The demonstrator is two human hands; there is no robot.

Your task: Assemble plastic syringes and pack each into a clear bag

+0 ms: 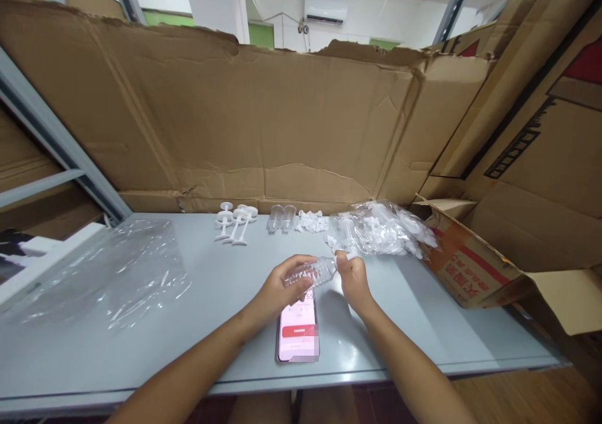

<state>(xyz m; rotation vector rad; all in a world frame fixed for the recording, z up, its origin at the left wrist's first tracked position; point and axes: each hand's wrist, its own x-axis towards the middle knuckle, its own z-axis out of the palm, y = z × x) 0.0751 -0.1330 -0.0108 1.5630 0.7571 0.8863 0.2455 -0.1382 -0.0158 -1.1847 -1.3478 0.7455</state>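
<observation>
My left hand [289, 280] is wrapped round a clear ribbed plastic tube [322, 271], which lies nearly level with its narrow neck to the right. At that neck, my right hand [352, 280] pinches a small white piece, mostly hidden by the fingers. Both hands are above the table, just beyond a phone [298, 333] with a lit screen. Behind them stand clear ribbed tubes [281, 218] like the held one. Small white plastic parts [312, 221] lie in a heap beside these. White plunger-like rods with round discs [235, 222] stand to the left.
A clear bag of white parts [383, 229] lies at the back right, beside an open cardboard box [470, 258]. A flat plastic bag [122, 270] covers part of the table's left. Tall cardboard [263, 116] walls the back, and a metal shelf post [61, 135] rises at left.
</observation>
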